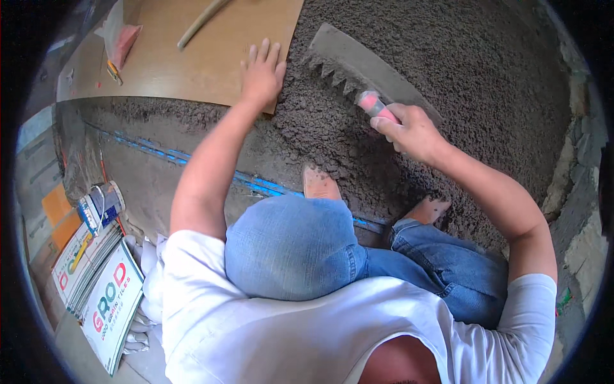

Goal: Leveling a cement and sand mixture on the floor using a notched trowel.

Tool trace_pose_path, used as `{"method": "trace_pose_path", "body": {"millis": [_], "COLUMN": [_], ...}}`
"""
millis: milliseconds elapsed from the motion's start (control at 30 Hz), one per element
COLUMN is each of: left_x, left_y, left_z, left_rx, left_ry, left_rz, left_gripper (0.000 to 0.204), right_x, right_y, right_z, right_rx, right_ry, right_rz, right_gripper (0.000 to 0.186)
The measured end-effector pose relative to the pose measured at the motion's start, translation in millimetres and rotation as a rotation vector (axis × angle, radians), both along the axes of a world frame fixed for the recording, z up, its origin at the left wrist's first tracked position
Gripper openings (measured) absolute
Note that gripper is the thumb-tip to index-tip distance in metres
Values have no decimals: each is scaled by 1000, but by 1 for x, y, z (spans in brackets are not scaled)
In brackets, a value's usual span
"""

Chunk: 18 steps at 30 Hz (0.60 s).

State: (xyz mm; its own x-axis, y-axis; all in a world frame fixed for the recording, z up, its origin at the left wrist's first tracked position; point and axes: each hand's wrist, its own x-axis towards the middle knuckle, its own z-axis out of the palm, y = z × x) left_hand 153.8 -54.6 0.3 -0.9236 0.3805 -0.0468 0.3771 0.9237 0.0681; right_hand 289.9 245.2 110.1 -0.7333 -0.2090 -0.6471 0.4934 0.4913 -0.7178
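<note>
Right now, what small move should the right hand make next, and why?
Probably a short stroke of the notched trowel over the grey mix: the right hand grips its handle, and the mix around the blade looks rough and crumbly.

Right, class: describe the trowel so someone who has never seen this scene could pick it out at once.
Start with the dark, crumbly mix filling the picture's upper right. Within that area, the person's right hand grips the trowel by its pink-and-grey handle. Unlike the smooth tan panel to its left, it has pointed teeth along part of one long edge.
</note>
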Motion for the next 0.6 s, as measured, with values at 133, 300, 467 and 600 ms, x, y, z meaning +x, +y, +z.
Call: {"method": "trace_pose_path", "body": {"millis": [133,300,467,600], "left_x": [60,90,70,1], "left_y": [-26,-17,-37,-36], "left_z": [-2,17,26,17], "left_rx": [9,16,313,336], "left_ry": [73,24,56,-30], "left_rz": [-40,-44,45,109], "left_gripper": [49,47,43,43], "right_x": [1,8,21,2], "right_y": [9,14,2,11], "right_z": [-2,-6,-11,-37], "right_rx": [14,-32,-83,-18], "right_ry": [74,12,-31,138], "right_rz": [-24,-21,297,406], "right_gripper": [42,41,43,43]}}
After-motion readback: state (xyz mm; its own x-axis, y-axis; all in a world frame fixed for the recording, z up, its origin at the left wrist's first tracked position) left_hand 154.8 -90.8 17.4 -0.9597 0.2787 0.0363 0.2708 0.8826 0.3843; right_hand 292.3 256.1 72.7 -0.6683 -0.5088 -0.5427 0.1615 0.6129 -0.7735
